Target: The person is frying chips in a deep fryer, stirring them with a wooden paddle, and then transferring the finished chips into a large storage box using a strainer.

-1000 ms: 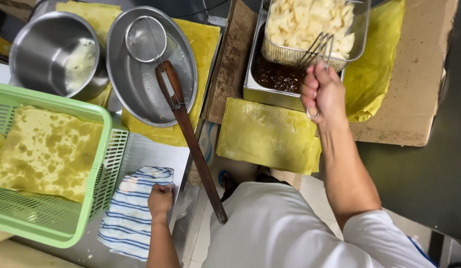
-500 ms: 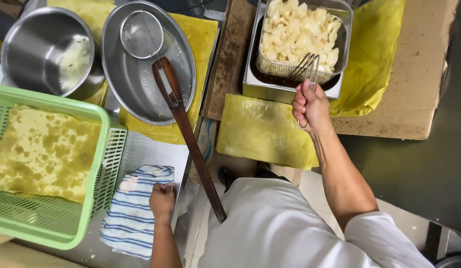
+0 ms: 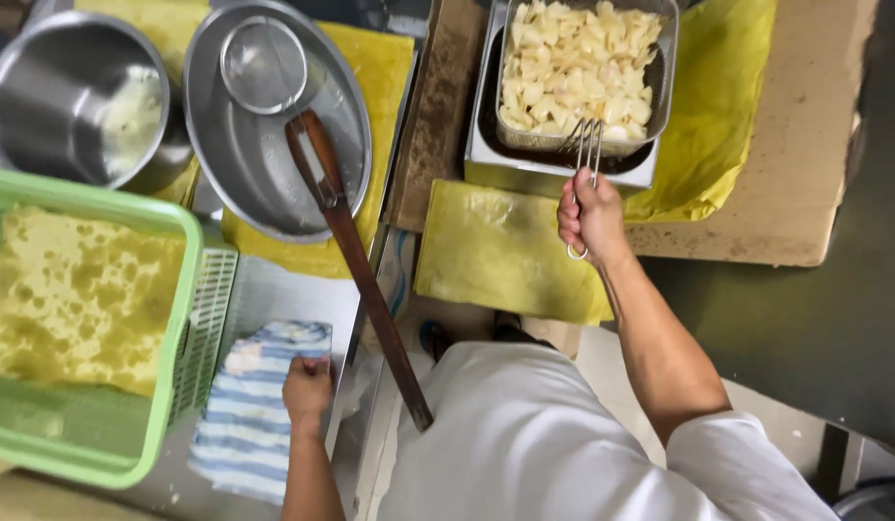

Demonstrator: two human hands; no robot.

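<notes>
With my right hand (image 3: 590, 216) clenched on the wire handle of the rectangular metal fry basket (image 3: 583, 77) of pale chips sitting in its steel tray, I should lift level, left hand (image 3: 307, 389) pressing the blue-striped cloth (image 3: 255, 405).

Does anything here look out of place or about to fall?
Yes: the long wooden handle of the strainer in the metal pan sticks out past the counter edge, unsupported, beside the left hand.

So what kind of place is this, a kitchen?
Probably a working food kitchen: a wire fry basket of pale cut pieces sits in a steel fryer tub, beside a steel bowl and a long-handled strainer.
</notes>
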